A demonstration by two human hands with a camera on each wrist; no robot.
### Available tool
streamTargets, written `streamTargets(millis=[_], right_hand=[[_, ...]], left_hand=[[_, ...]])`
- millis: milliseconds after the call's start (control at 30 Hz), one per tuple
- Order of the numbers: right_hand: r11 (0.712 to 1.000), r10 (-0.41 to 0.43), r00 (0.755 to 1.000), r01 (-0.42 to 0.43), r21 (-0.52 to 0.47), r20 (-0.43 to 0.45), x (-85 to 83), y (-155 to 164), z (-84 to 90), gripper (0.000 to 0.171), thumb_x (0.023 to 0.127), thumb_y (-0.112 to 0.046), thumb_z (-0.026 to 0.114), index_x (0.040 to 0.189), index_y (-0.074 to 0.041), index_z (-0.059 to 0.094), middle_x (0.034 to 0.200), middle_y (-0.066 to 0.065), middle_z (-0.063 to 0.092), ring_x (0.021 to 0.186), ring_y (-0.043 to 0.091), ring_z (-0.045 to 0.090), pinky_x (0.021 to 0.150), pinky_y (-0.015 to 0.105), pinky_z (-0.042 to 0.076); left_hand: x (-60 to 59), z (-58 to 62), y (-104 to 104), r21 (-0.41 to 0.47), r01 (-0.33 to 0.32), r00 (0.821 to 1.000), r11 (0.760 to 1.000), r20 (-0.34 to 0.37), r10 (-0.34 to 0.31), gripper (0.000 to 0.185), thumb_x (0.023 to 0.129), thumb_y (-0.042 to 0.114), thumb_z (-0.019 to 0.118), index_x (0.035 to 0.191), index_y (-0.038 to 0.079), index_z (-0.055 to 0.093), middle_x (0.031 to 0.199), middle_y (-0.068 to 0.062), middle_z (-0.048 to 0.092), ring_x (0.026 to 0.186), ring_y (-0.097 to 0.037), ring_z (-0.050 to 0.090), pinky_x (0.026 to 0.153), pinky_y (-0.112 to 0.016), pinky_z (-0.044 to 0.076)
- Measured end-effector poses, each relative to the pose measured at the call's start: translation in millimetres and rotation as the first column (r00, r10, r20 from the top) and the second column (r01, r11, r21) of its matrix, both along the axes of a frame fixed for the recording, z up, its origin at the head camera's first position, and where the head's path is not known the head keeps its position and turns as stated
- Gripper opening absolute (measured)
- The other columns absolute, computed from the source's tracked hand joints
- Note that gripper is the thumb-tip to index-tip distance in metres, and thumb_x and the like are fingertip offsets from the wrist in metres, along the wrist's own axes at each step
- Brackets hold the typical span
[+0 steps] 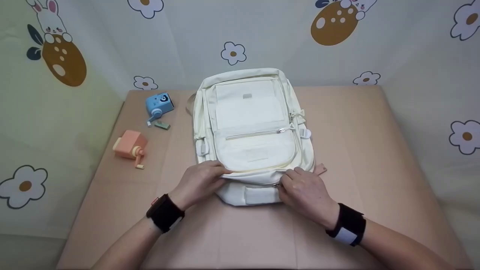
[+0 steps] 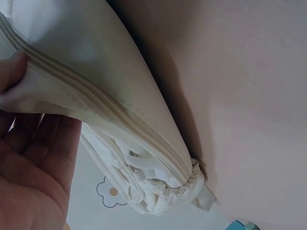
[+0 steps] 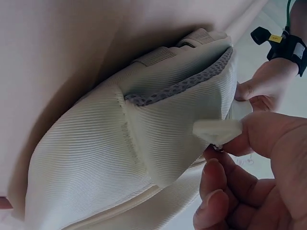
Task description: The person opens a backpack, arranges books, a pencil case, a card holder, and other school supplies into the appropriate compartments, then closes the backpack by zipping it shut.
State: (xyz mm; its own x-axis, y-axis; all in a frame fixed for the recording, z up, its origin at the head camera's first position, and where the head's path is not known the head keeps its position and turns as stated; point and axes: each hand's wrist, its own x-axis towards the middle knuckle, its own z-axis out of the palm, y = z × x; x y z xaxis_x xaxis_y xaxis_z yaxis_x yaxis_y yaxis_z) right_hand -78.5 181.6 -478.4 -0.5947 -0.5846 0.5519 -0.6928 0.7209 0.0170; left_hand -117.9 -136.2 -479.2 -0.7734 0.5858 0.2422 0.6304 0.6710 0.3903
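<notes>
Seemingly early on: the left hand (image 1: 200, 180) grips the backpack (image 1: 251, 131) edge, the right hand (image 1: 303, 189) pinches a zipper pull (image 3: 217, 129), zippers mostly closed

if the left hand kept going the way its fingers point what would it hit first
Probably the right hand: the left hand grips the backpack near edge, fingers pointing right along its zipper seam. Depth is unclear.

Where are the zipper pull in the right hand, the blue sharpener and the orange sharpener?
zipper pull (image 3: 217, 129), right wrist view: on its flat tab, pinched by the right hand.
blue sharpener (image 1: 160, 104), head view: on its top face.
orange sharpener (image 1: 131, 144), head view: on its body.
</notes>
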Motion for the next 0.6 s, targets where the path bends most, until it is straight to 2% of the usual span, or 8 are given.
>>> streamTargets(millis=[200,400,600], right_hand=[[1.0,0.005,0.999,-0.006,0.018,0.038,-1.9,12,1.3,0.019,0.077,-0.007,0.073,0.07,-0.01,0.055,0.066,-0.001,0.05,0.058,0.02,0.048,0.049,0.033,0.039],[0.997,-0.056,0.989,0.048,0.062,0.135,-4.5,31,4.2,0.016,0.076,-0.009,0.076,0.074,-0.013,0.06,0.069,-0.003,0.05,0.061,0.017,0.046,0.052,0.03,0.034],[0.993,-0.105,0.972,0.093,0.068,0.208,-7.1,44,6.8,0.016,0.077,-0.009,0.074,0.074,-0.015,0.059,0.069,-0.007,0.046,0.062,0.014,0.044,0.05,0.025,0.034]], left_hand=[[0.2,0.4,1,-0.022,0.004,1.0,1.0,-0.023,-0.004,0.019,0.091,0.018,0.078,0.109,0.021,0.081,0.099,0.008,0.072,0.094,-0.012,0.069,0.071,-0.033,0.056],[0.7,0.4,0,-0.018,0.011,0.999,1.0,-0.046,-0.012,0.019,0.09,0.018,0.078,0.109,0.02,0.081,0.099,0.007,0.073,0.092,-0.012,0.069,0.07,-0.033,0.055],[0.2,-1.2,0,-0.001,0.025,0.998,1.0,-0.058,-0.025,0.021,0.089,0.015,0.079,0.109,0.021,0.08,0.099,0.008,0.073,0.093,-0.012,0.069,0.07,-0.033,0.056]])
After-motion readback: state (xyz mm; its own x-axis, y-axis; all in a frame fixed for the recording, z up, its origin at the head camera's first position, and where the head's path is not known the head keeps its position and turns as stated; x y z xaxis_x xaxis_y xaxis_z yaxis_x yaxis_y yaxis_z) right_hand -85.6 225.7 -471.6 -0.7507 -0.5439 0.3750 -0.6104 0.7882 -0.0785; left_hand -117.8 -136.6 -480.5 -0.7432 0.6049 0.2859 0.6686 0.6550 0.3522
